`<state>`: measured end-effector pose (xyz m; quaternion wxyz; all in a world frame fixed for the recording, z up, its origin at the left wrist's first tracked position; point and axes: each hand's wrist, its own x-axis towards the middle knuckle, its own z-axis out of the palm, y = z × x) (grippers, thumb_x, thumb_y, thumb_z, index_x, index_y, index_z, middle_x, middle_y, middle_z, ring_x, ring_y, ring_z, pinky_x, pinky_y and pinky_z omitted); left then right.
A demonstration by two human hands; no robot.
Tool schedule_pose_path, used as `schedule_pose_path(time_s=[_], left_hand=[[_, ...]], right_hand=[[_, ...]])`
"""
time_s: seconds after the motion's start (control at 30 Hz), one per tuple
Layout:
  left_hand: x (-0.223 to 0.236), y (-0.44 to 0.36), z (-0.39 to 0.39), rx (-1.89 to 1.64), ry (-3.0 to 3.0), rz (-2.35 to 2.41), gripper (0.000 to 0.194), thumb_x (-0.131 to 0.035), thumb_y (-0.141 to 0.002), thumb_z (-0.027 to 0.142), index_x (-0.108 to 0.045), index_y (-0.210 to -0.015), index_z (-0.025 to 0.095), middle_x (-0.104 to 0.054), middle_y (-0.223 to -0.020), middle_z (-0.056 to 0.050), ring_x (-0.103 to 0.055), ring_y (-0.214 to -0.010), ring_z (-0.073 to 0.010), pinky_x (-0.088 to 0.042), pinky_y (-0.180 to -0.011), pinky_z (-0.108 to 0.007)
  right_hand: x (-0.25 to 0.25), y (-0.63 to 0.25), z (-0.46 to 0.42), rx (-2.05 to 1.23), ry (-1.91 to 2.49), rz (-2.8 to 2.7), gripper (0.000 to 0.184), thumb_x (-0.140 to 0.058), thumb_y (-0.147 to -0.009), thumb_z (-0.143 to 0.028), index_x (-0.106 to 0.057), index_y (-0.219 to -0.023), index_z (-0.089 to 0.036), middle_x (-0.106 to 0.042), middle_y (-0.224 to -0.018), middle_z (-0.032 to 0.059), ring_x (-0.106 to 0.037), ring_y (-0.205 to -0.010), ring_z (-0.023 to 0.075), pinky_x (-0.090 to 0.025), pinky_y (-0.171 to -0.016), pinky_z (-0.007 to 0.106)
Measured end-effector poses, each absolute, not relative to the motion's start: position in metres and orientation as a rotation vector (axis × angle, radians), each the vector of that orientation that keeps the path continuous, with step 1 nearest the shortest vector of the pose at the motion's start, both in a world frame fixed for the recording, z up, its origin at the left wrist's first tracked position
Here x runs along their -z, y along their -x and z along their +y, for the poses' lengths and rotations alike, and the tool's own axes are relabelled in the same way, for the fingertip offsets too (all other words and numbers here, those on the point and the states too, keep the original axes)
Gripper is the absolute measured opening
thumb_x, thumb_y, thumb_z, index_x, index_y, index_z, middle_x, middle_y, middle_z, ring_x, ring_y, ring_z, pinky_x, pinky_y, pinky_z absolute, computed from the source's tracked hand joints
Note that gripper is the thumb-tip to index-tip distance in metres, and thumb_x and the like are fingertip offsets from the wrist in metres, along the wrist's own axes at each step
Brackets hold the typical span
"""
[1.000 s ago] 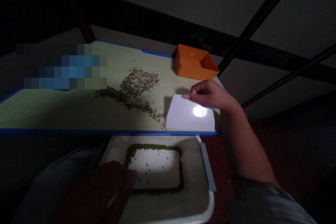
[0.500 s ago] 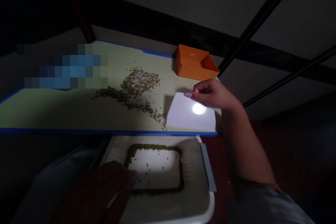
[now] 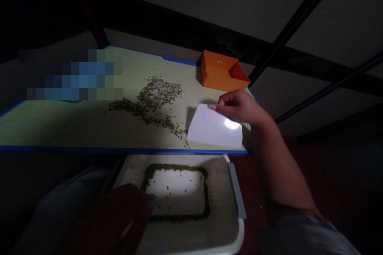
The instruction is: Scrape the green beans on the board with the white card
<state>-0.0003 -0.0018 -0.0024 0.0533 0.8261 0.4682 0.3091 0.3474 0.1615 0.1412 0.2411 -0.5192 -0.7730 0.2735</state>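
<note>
My right hand pinches the upper edge of a glossy white dough scraper, which is tilted on the table near its front edge. Just left of the scraper, small green beans like mung beans lie in a loose patch with a trail running towards its lower corner. Below the table edge is a white plastic tub, with more beans gathered along the edges of its floor and a few scattered in the middle. In deep shadow, my left hand is closed around the tub's left rim.
The pale table has a blue edge strip. An open orange box stands at its back right corner, by the wall. A blurred-out blue patch covers the table's left side. A grey handle sits on the tub's right side.
My right hand has slid the scraper slightly left, towards the trail of beans. My left hand and the tub stay in place.
</note>
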Motion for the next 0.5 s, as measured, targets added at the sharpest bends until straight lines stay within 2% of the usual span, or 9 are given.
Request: schedule_pose_path(time_s=[0.17, 0.3, 0.4, 0.5], left_hand=[[-0.0051, 0.0, 0.0018, -0.962, -2.727, 1.342, 0.036, -0.036, -0.096, 0.03, -0.059, -0.124, 0.036, -0.07, -0.112, 0.003, -0.065, -0.1, -0.0237, -0.049, -0.088, -0.04], [-0.0039, 0.0031, 0.0006, -1.041, -2.743, 1.284, 0.04, -0.038, -0.094, 0.03, -0.053, -0.13, 0.038, -0.07, -0.113, 0.003, -0.065, -0.1, -0.0266, -0.049, -0.086, -0.043], [-0.0013, 0.0039, -0.0005, -0.959, -2.689, 1.313, 0.041, -0.041, -0.093, 0.031, -0.052, -0.132, 0.037, -0.068, -0.118, 0.002, -0.064, -0.105, -0.0282, -0.049, -0.09, -0.045], [-0.0008, 0.0028, -0.0002, -0.984, -2.659, 1.338, 0.044, -0.044, -0.092, 0.028, -0.049, -0.134, 0.041, -0.069, -0.116, 0.005, -0.064, -0.103, -0.0258, -0.048, -0.09, -0.043]], right_hand=[[-0.1388, -0.3435, 0.1624, -0.717, 1.424, -2.08, 0.056, -0.065, -0.072, -0.066, -0.046, -0.053, -0.018, -0.036, -0.046, -0.007, -0.029, -0.043, 0.0039, -0.017, -0.043, 0.024], [-0.1373, -0.3424, 0.1627, -0.733, 1.414, -2.069, 0.054, -0.065, -0.072, -0.065, -0.047, -0.054, -0.018, -0.037, -0.046, -0.0069, -0.029, -0.043, 0.004, -0.017, -0.042, 0.024], [-0.1377, -0.3442, 0.1627, -0.711, 1.411, -2.072, 0.053, -0.065, -0.074, -0.064, -0.048, -0.055, -0.017, -0.038, -0.047, -0.0065, -0.03, -0.043, 0.0041, -0.017, -0.043, 0.023], [-0.1399, -0.3463, 0.1619, -0.676, 1.399, -2.056, 0.052, -0.066, -0.074, -0.062, -0.048, -0.054, -0.017, -0.039, -0.046, -0.0065, -0.031, -0.043, 0.0038, -0.018, -0.044, 0.023]])
